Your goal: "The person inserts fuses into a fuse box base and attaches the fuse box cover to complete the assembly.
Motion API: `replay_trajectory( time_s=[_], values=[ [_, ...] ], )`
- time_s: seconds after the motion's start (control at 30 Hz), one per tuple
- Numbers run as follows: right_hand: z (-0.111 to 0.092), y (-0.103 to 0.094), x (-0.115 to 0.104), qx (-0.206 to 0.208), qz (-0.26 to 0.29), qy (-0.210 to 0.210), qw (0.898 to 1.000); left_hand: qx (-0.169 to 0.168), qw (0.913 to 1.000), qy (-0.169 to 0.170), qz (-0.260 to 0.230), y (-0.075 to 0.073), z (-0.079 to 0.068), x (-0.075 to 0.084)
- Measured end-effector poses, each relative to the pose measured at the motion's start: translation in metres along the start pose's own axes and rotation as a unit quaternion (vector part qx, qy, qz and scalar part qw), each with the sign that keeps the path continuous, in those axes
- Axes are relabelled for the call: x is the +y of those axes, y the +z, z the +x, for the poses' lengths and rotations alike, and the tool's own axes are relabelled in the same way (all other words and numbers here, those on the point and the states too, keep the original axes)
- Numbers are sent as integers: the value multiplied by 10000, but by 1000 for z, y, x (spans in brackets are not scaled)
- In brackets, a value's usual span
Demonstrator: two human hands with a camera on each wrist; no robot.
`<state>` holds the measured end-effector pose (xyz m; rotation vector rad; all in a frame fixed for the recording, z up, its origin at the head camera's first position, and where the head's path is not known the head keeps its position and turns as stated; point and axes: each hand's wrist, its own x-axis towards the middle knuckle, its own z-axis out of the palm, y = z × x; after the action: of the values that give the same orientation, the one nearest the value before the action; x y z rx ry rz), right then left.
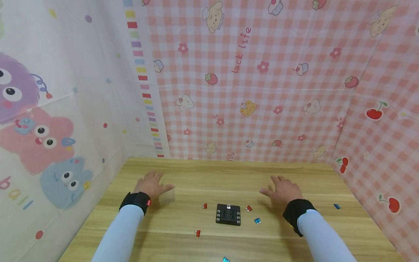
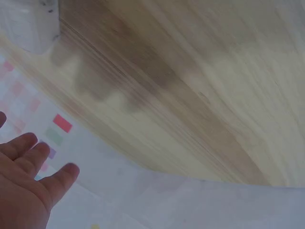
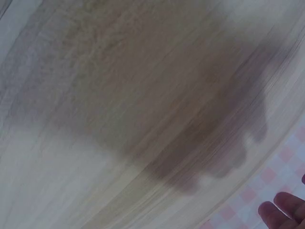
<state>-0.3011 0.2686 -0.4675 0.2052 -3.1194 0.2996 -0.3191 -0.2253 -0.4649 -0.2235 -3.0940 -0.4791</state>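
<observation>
Your left hand lies palm down over the far left part of the wooden table, its fingers straight and slightly spread, holding nothing; the thumb points right toward a small clear plastic box that sits just beside it, and you cannot tell from the head view whether thumb and box touch. In the left wrist view the same fingers show relaxed and apart above the table edge and the patterned sheet, with a corner of the clear box at the far top left. Your right hand is likewise flat and palm down over the far right part of the table, fingers straight and spread, gripping nothing; the right wrist view shows only a few fingertips at the lower right corner and the hand's shadow on the wood. Between your two forearms, nearer to you than both hands, sits a small black fuse block, well apart from either hand. Small blade fuses lie scattered around it: a red fuse to its far left, another red fuse just beside its far right corner, a blue fuse to its right, a red fuse nearer and to its left, a blue fuse at the near edge of the picture, and a blue fuse off to the right beyond your right wrist. Black wrist straps sit above your pale sleeves.
</observation>
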Motion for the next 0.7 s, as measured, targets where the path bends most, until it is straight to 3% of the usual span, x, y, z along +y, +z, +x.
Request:
replay_trajectory(
  time_s=[0.37, 0.7],
  values=[
    [0, 3, -9, -218, 14, -170, 9996, -229, 9994, 259, -46, -2, 0, 29],
    [-3, 4, -21, -420, 235, -139, 9987, -625, 9979, 171, -68, -1, -2, 52]
  ],
)
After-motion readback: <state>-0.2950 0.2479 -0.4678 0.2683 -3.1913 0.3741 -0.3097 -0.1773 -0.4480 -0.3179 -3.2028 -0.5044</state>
